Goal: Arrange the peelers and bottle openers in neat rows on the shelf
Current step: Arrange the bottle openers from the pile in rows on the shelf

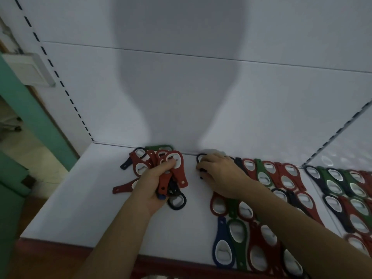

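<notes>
White shelf [80,198] is carrying everything. On it, the left hand [153,184] is gripping a bunch [177,170] of openers with its fingers curled tight: roughly five red and two dark. Three loose openers [124,188], navy, green and red, are lying beside it. The right hand [219,174] is curling over a dark opener [199,158] at the back wall, just left of the rows [281,178]. It should be lining up heads and overlapping evenly. The rows are holding over twenty, too overlapped for an exact count. No peelers are showing.
</notes>
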Demonstrator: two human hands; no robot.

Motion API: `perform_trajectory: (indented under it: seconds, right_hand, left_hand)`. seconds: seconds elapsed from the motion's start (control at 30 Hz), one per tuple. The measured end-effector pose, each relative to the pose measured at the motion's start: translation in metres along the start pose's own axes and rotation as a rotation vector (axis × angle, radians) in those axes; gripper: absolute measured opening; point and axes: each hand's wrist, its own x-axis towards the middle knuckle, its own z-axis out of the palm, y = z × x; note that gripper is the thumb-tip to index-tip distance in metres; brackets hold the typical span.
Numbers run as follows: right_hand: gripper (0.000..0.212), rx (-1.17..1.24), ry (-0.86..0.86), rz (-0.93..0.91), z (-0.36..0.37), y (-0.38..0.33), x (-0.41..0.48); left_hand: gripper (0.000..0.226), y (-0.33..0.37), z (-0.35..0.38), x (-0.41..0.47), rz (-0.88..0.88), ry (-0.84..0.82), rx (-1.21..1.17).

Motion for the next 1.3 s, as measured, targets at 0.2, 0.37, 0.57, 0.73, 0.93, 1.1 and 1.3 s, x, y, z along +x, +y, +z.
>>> perform_trajectory:
  seconds: [0.2,0.37,0.57,0.73,0.93,1.1,1.3]
  right_hand:
    - [0.035,0.352,0.209,0.169,-0.014,-0.016,-0.015]
    - [0.032,0.954,0.237,0.236,-0.028,-0.038,-0.017]
    - [0.013,0.9,0.33,0.494,-0.03,-0.018,-0.029]
    - [0.006,0.553,0.201,0.562,-0.007,-0.027,-0.031]
    - [0.02,0.255,0.314,0.461,0.004,-0.033,-0.044]
    - [0.029,0.196,0.116,0.053,0.007,-0.032,-0.056]
    - [0.026,0.681,0.261,0.174,-0.005,-0.037,-0.06]
  left_hand:
    - [0.041,-0.009,0.011,-0.004,0.067,-0.037,0.047]
    - [0.039,-0.015,0.025,-0.013,0.126,-0.127,0.133]
    - [0.037,-0.013,0.013,-0.013,0.199,0.11,0.306]
    - [0.021,-0.016,0.008,-0.019,0.432,0.143,0.738]
    - [0.034,-0.017,0.008,-0.025,0.697,0.007,1.185]
    - [0.033,-0.019,0.027,-0.029,0.413,0.1,0.653]
    - [0.047,-0.015,0.035,-0.027,0.122,0.004,0.28]
